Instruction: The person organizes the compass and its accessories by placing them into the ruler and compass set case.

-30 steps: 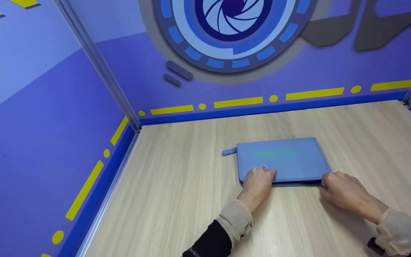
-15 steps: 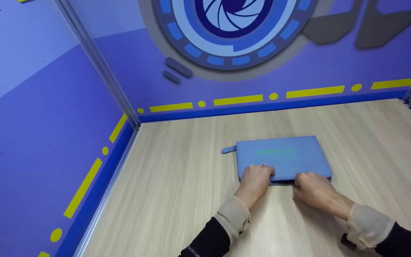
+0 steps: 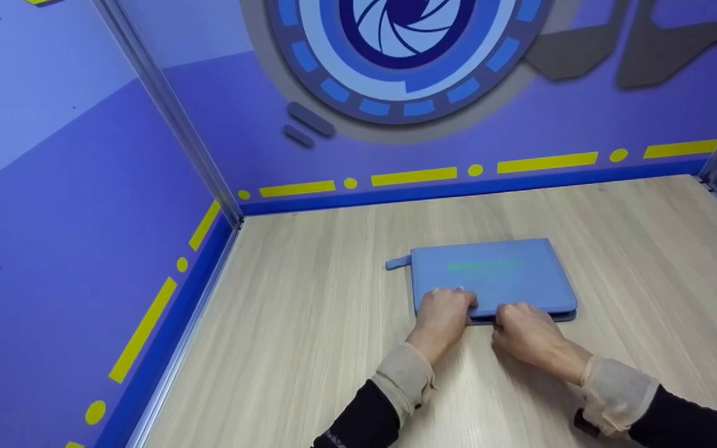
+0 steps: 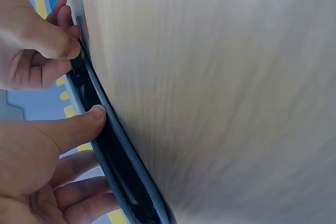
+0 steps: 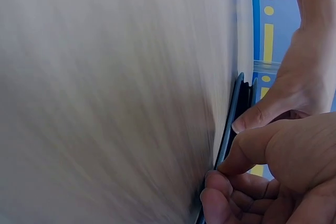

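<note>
A flat blue zippered case (image 3: 489, 274) lies on the wooden table, with green lettering on its cover and a short strap at its left. My left hand (image 3: 442, 320) grips its near edge toward the left. In the left wrist view that hand's thumb (image 4: 86, 121) presses on the dark zipper side while its other fingers lie against the cover. Just to the right, my right hand (image 3: 529, 333) pinches the zipper pull (image 4: 77, 66) between thumb and finger. A dark gap shows along the near edge. In the right wrist view the right hand's fingers (image 5: 247, 156) hide the pull.
The wooden table (image 3: 309, 298) extends around the case. Blue-purple panels with yellow marks stand behind it and to the left (image 3: 72, 249). A metal corner post (image 3: 172, 118) joins them.
My right hand has slid left along the case's near edge, from its right corner to close beside the left hand. The left hand and the case stay about where they were.
</note>
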A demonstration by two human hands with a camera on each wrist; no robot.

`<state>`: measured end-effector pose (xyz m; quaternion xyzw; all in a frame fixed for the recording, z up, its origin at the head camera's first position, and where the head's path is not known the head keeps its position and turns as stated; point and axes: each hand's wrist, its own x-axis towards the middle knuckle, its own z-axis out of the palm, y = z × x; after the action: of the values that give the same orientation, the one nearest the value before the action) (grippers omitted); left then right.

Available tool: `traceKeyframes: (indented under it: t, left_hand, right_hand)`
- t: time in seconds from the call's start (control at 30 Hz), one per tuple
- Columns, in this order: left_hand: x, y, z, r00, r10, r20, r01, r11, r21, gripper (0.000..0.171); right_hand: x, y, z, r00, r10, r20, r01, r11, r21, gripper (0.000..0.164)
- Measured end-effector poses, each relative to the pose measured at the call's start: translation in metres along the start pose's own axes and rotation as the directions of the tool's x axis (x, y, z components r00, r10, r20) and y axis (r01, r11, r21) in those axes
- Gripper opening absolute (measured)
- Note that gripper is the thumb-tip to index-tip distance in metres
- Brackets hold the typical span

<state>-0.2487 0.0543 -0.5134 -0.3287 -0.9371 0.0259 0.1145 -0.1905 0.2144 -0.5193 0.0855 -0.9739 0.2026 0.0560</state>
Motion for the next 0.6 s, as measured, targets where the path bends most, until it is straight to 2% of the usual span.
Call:
traceKeyframes:
  t: [0.23,0.43,0.53,0.6]
  left_hand:
    - [-0.002,-0.003,-0.001,1.000,-0.013,0.012,0.013,1.000,-0.004,0.026]
    - [-0.002,0.002,-0.004,1.000,0.000,-0.012,-0.001,1.000,-0.019,0.023]
    - [-0.003,0.006,-0.006,1.000,-0.004,0.005,0.004,1.000,-0.004,0.015]
    - [-0.005,0.010,-0.006,0.999,-0.021,0.025,0.021,1.000,0.014,0.013]
  right_hand:
    - [0.005,-0.007,0.004,1.000,0.026,0.005,-0.026,0.999,0.019,0.030]
    - [0.001,-0.002,-0.002,1.000,0.025,0.012,-0.026,0.998,0.050,0.029]
    - [-0.001,0.002,-0.010,1.000,0.007,0.002,-0.007,0.995,0.096,0.021]
    - [-0.002,0.006,-0.017,0.999,-0.016,-0.033,0.020,0.994,0.105,0.009]
